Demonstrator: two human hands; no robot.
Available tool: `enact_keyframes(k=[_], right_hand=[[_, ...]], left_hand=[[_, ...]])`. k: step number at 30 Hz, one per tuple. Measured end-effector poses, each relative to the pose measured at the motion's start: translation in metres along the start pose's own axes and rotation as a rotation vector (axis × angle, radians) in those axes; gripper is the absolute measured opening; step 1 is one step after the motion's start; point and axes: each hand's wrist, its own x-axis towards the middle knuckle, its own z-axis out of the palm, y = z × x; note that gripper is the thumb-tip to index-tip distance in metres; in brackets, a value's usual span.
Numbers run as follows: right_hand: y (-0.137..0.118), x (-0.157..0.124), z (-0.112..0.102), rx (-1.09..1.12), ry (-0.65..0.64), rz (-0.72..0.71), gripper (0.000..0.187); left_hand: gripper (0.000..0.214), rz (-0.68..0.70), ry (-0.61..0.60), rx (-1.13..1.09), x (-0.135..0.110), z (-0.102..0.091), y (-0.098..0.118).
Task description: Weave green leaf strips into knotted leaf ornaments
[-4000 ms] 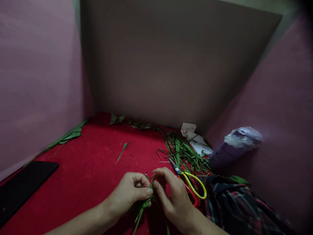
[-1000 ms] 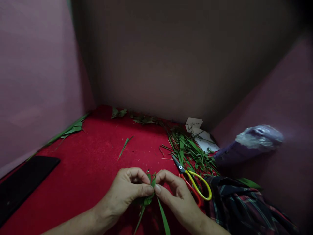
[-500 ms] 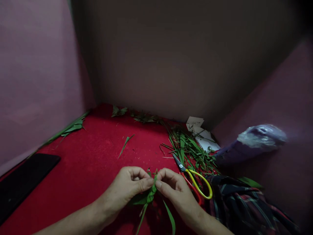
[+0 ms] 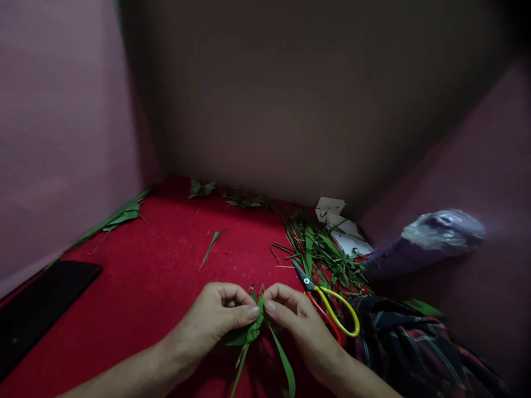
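A small plaited piece of green leaf strips (image 4: 254,330) is held up between my hands at the bottom centre. My left hand (image 4: 224,312) pinches its upper part between thumb and forefinger. From the other side, my right hand (image 4: 292,318) pinches thumb and forefinger together at the piece's edge, on a leaf strip. Loose strip ends hang below, one long strip curving down under my right hand. Just right of that hand lie scissors (image 4: 338,309) with one yellow and one red handle, blades pointing away.
A heap of cut leaf strips (image 4: 319,249) lies beyond the scissors, beside white papers (image 4: 348,235). Plaid cloth (image 4: 406,348) and a purple plastic-topped object (image 4: 423,243) are at right. A black flat object (image 4: 45,304) rests left on the red surface (image 4: 157,265). Walls enclose it.
The plaited piece has shifted very slightly left and turned a little in my fingers. My right fingertips have shifted slightly. The scissors and surroundings stay in place.
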Motion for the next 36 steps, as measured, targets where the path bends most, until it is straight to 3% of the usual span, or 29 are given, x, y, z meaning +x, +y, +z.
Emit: enact_keyframes(k=[7, 36], right_hand=[[-0.0001, 0.0006, 0.0002, 0.038, 0.025, 0.009, 0.024], [0.0008, -0.0007, 0.0012, 0.04, 0.032, 0.011, 0.024]], left_hand=[[0.041, 0.03, -0.018, -0.01, -0.0018, -0.0001, 0.0], [0.036, -0.026, -0.05, -0.013, 0.0026, -0.0046, -0.0066]])
